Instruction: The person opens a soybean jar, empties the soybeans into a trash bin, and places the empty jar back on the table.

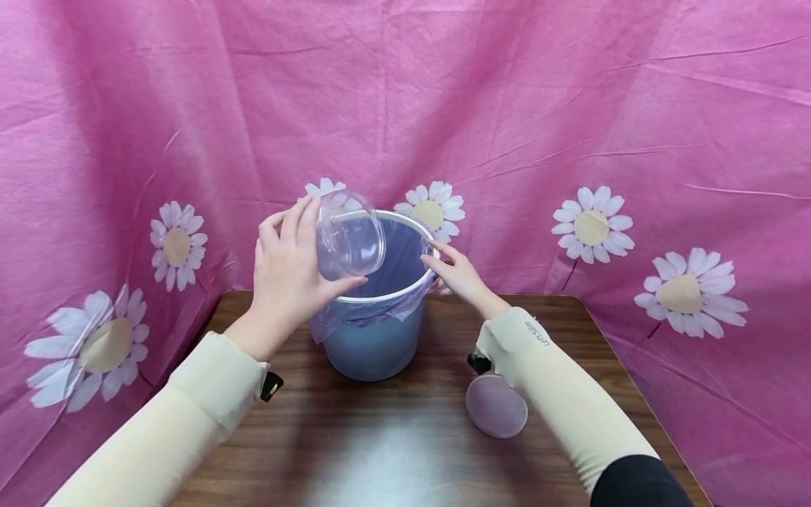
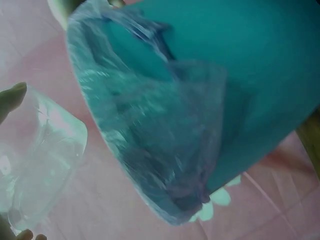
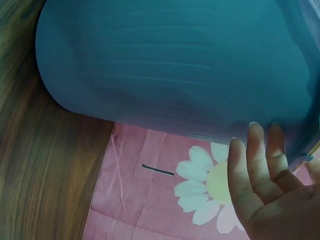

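My left hand grips a clear plastic tub by its sides, fingers over the far side and thumb near the front. The tub is tilted above the left part of a blue-grey trash bin. A thin translucent bag lines the bin and folds down over its rim. At the bin's right side, my right hand holds the rim, thumb on the inner side and the other fingers outside. Those fingertips show against the bin's outer wall in the right wrist view.
A round, flat translucent lid lies on the dark wood table, under the right forearm. Pink cloth with printed daisies hangs behind the table and along both sides.
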